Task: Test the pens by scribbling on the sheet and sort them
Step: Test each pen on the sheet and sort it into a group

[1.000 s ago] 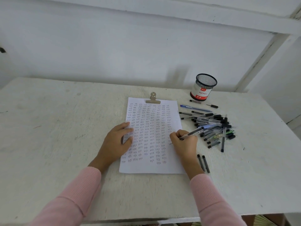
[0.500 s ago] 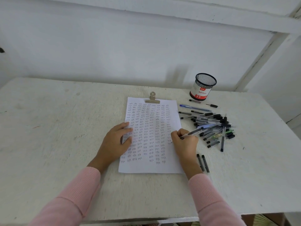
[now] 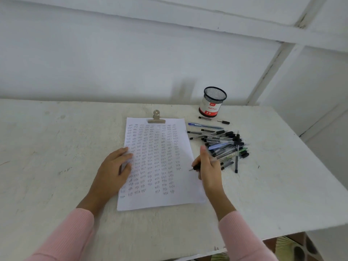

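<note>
I see the left hand lying flat, fingers relaxed, on the left edge of the sheet, the blurred right hand gripping a pen with its tip at the sheet's right edge, the pen pile just right, and a mesh cup farther back.

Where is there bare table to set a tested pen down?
Widest free patch: the table left of the sheet, beyond the left hand. Also bare: right of the pen pile, toward the table's edge. Crowded: from the sheet's right edge through the pile to the mesh cup, where the right hand holds a pen.
</note>
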